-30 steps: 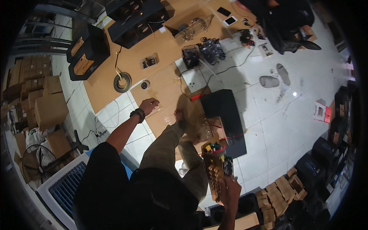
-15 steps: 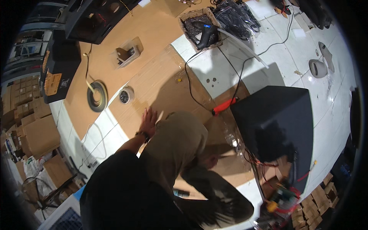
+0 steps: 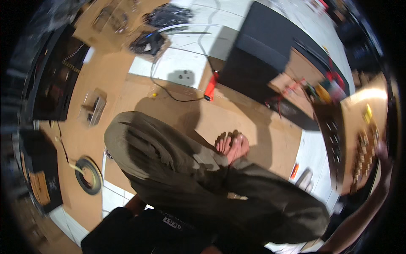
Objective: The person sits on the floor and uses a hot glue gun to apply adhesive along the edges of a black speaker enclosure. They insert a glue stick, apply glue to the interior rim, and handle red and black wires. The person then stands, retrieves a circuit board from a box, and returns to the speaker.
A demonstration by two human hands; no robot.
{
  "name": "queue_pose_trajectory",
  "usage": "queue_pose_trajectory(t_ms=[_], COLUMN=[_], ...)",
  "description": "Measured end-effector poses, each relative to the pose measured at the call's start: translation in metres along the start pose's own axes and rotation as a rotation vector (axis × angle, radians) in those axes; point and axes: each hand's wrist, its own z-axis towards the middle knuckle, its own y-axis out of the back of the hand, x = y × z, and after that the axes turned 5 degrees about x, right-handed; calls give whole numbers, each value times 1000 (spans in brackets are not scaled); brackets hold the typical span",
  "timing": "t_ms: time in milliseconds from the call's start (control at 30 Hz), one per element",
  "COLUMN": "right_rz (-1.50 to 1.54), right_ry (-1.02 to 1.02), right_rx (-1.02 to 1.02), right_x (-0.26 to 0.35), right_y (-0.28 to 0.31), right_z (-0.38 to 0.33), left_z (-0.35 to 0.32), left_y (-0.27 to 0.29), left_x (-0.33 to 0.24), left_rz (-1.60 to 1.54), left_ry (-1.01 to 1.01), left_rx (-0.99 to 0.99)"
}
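I sit on the floor with my legs in olive trousers point(image 3: 177, 169) folded under me and my bare feet point(image 3: 231, 146) on a cardboard sheet point(image 3: 253, 122). My right forearm point(image 3: 359, 224) reaches up along the right rim. My right hand point(image 3: 382, 152), blurred, holds the edge of a wooden board point(image 3: 359, 144) that carries several small parts and wires. My left hand is hidden behind my left knee; only a bit of the arm point(image 3: 135, 204) shows.
A large black case point(image 3: 270, 51) lies ahead, with a red-orange tool point(image 3: 210, 86) and a thin black cable beside it. To the left are a clear plastic box point(image 3: 94, 109), a tape roll point(image 3: 88, 175) and black equipment point(image 3: 55, 80). Tangled cables point(image 3: 148, 42) lie farther off.
The view has dropped closer to the floor. My left hand, earlier flat on the cardboard, has gone out of sight behind my knee. The wooden board has moved to the far right.
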Motion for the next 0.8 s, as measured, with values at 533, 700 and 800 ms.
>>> queue_pose_trajectory(t_ms=[533, 700, 800], right_rz=[75, -31, 177], right_ry=[19, 238, 235], right_rx=[85, 92, 200], right_x=[64, 48, 17], right_y=[-3, -65, -95], right_z=[-52, -57, -73], left_z=[86, 7, -36], left_y=[295, 416, 428], left_x=[-106, -235, -342], left_rz=[-1306, -972, -483], left_ry=[-211, -829, -1198], left_rx=[-614, -560, -334])
